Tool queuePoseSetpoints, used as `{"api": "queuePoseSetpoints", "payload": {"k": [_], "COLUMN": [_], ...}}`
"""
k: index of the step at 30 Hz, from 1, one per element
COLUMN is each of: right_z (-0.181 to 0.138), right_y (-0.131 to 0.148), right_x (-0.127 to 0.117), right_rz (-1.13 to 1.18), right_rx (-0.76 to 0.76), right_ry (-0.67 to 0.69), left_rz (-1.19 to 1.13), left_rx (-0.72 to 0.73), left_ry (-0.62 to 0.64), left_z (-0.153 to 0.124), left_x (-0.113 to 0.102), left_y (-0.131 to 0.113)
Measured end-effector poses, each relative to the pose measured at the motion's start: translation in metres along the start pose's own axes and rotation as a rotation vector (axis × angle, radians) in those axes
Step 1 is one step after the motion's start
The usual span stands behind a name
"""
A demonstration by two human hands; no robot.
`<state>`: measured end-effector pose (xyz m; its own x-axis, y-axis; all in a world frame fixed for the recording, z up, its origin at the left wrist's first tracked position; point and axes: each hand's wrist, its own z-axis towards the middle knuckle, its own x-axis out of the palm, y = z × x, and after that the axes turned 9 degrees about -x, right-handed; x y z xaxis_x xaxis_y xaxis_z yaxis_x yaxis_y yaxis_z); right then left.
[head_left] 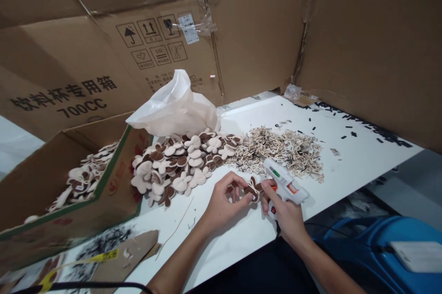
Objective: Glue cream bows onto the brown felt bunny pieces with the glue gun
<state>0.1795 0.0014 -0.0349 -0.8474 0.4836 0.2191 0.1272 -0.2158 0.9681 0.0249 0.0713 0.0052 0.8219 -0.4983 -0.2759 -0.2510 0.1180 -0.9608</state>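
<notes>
Between its thumb and fingers my left hand pinches a brown fabric flower-shaped piece, which has a thin cream bow across its front. My right hand is wrapped around a white glue gun with an orange trigger; its fingertips are close to the brown piece, and I cannot tell whether they touch it. Just beyond my hands lies a heap of small cream bows. Left of that is a pile of cream and brown fabric flower pieces.
An open cardboard box on the left holds more pieces with bows. A white plastic bag sits behind the pile. Tall cardboard walls enclose the white table. Small black bits lie at the back right; a cardboard scrap is front left.
</notes>
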Motion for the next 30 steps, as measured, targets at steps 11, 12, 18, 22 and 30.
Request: {"api": "queuePoseSetpoints", "payload": {"k": [11, 12, 18, 22, 30], "right_z": [-0.001, -0.001, -0.001, -0.001, -0.002], "right_y": [-0.004, -0.005, -0.007, -0.006, -0.004], "right_x": [-0.001, -0.002, 0.000, 0.000, -0.001], "right_rz": [0.052, 0.050, 0.046, 0.057, 0.058], "right_rx": [0.048, 0.050, 0.047, 0.050, 0.059], "right_ry": [0.015, 0.016, 0.012, 0.014, 0.050], "left_rz": [-0.004, -0.017, -0.090, -0.162, -0.259], "left_rx": [-0.080, -0.090, -0.143, -0.180, -0.236], "left_ry": [0.149, 0.172, 0.216, 0.242, 0.258], "left_z": [-0.001, -0.001, -0.002, -0.003, -0.004], "left_x": [-0.002, -0.002, 0.000, 0.003, 0.007], "left_y": [0.000, 0.001, 0.005, 0.005, 0.004]}}
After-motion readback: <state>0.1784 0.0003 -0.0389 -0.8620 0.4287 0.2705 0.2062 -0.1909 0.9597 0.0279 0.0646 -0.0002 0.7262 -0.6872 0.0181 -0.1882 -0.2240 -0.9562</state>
